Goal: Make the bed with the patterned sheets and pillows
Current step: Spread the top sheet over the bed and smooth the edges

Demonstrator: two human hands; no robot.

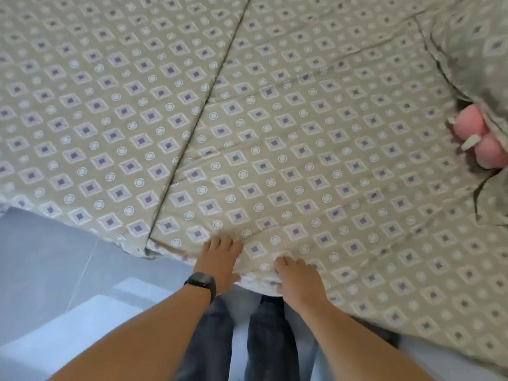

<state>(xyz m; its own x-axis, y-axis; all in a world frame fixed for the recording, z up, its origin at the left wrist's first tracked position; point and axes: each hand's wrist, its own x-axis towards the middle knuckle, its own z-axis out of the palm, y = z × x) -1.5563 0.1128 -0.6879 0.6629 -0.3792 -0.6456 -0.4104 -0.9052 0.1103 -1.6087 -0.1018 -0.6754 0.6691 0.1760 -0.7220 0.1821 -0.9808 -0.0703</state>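
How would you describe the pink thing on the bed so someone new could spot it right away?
Start from the bed sheet, tan with a diamond pattern, and follow it to the far right edge of the view, where a pillow in matching fabric lies. The pink thing sticks out from under that pillow's lower edge. It is the only plain, rounded pink item among all the patterned cloth.
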